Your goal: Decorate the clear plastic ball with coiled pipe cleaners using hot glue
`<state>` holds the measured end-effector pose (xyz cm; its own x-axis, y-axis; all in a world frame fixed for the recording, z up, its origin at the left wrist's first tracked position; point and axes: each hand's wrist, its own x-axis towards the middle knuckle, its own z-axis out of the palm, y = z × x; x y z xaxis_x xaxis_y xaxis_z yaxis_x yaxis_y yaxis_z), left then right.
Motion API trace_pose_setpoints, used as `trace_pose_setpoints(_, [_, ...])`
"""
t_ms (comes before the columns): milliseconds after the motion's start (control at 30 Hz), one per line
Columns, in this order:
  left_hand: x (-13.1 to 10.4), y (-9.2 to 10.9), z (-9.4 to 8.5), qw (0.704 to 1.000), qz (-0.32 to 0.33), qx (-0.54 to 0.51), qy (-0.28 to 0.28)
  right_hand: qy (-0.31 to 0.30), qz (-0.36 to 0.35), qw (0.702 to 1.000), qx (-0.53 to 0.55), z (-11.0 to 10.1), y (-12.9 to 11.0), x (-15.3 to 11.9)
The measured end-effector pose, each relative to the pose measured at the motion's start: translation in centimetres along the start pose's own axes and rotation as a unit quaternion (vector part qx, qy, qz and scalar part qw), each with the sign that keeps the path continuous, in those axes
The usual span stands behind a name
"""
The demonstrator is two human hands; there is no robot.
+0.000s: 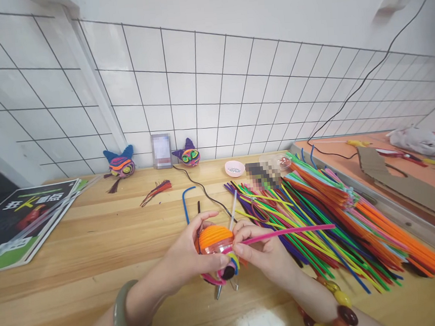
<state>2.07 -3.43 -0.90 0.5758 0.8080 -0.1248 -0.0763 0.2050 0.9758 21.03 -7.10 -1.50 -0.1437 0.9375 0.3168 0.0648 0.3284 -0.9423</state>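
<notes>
Magazines [28, 220] lie at the left of the wooden table [80, 291], a dark, green-edged cover uppermost. Along the table's back edge comes a toy head with blue ears [120, 165], a dark tassel hanging from it. Nearer the middle lies a bunch of red threads [159, 188]; behind it, at the back edge, stands a blurred card [162, 150]. The left hand [191, 254], a green bangle [124, 313] on its wrist, is over the table's middle, its fingers curved around a clear ball [215, 235] partly wrapped in orange, its thumb pressed on the front. Behind, at the back edge, sits a toy head with purple ears [189, 154]. The right hand [267, 255] touches the ball's right side, thumb and fingertips pinched together on a pink pipe cleaner [294, 231] that sticks out rightward. A pink bowl [235, 170] stands near the back edge. Beaded bracelets [339, 307] circle the right wrist. Loose, many-coloured pipe cleaners [311, 241] spread toward the table's right end, with orange bundles [389, 229] on their right. Beyond the table's right edge, cardboard [405, 182] lies by an orange surface [331, 155].
</notes>
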Motion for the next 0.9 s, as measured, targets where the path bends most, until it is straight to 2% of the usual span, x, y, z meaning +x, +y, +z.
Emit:
trace_pose_setpoints(567, [0.02,0.23,0.23,1.000,0.000,-0.001,0.008,-0.010,-0.006,1.000,-0.009,-0.13,0.13,0.05])
trace_pose_setpoints(900, [0.03,0.31,0.30,1.000,-0.012,0.004,0.010,-0.012,0.016,1.000,0.010,-0.07,0.22,0.09])
